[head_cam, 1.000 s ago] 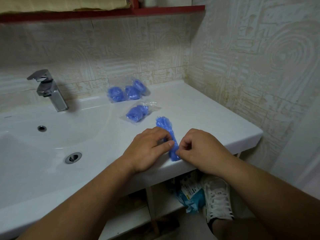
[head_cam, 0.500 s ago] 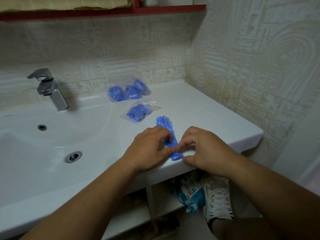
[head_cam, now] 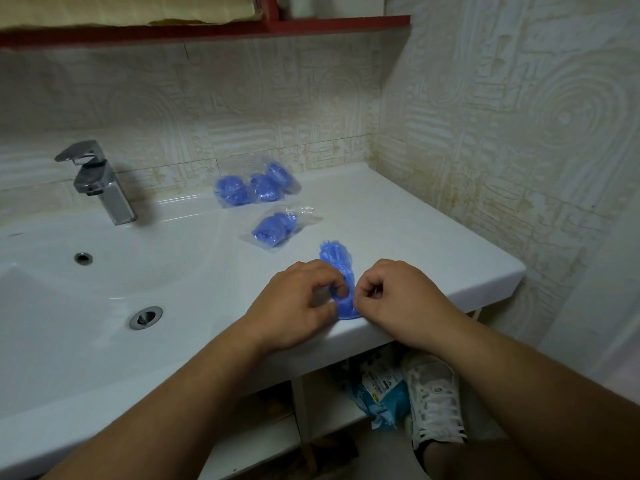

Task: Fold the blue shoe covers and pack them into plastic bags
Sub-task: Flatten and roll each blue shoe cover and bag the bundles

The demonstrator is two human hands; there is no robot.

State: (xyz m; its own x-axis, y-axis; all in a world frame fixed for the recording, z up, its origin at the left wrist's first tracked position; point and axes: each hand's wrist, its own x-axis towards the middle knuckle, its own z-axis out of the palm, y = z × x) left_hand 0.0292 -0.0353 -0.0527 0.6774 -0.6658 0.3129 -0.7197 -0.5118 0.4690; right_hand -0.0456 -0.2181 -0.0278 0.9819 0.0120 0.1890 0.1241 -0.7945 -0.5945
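While on sink [head_cam: 415,237], shoe cover [head_cam: 335,259] between pinching hands [head_cam: 294,303] [head_cam: 405,299]

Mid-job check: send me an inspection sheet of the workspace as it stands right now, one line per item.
Surface: white counter, with the basin on its left side.
Job's things: loose shoe cover lies at the front edge; nearer bag holds a blue bundle; rear bags by the back wall show three bundles.
Clutter: blue packet and white shoe below the counter's front edge.
Grippers: left hand and right hand both pinch the loose shoe cover's near end.
Cables: nothing seen.
Surroundings: faucet at left rear, tiled wall, red shelf above.
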